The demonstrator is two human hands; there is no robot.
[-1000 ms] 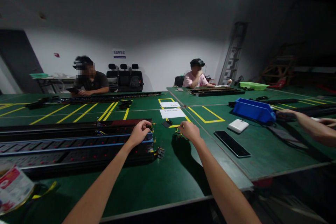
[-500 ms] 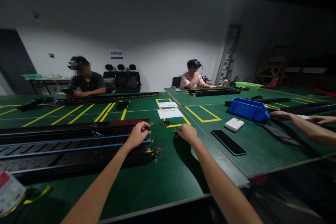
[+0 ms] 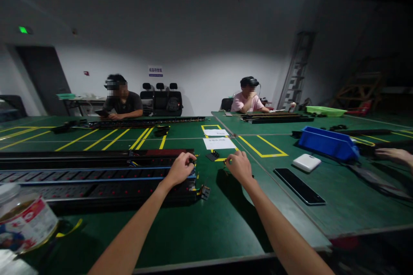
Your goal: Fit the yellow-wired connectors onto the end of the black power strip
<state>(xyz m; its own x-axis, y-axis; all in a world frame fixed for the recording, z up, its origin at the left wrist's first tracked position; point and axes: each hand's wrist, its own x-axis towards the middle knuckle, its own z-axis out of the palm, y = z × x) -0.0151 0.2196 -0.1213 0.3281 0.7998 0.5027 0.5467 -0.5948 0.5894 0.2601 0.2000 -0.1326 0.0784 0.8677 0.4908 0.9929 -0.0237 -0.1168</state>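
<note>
L grip curled at long straight blk strip, R grip curled, holds unclear.

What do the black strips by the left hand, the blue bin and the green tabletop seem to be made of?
Black strips: probably dull plastic faces, perhaps metal-edged, given the thin highlights along their sides.
Blue bin: likely moulded plastic, from its even colour and soft sheen.
Green tabletop: smooth, possibly laminate or coated, judging by the pale glare; the core can't be told.

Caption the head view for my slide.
Left hand at the end of the black strips, right hand over the green table, phone and blue bin to the right.
</note>
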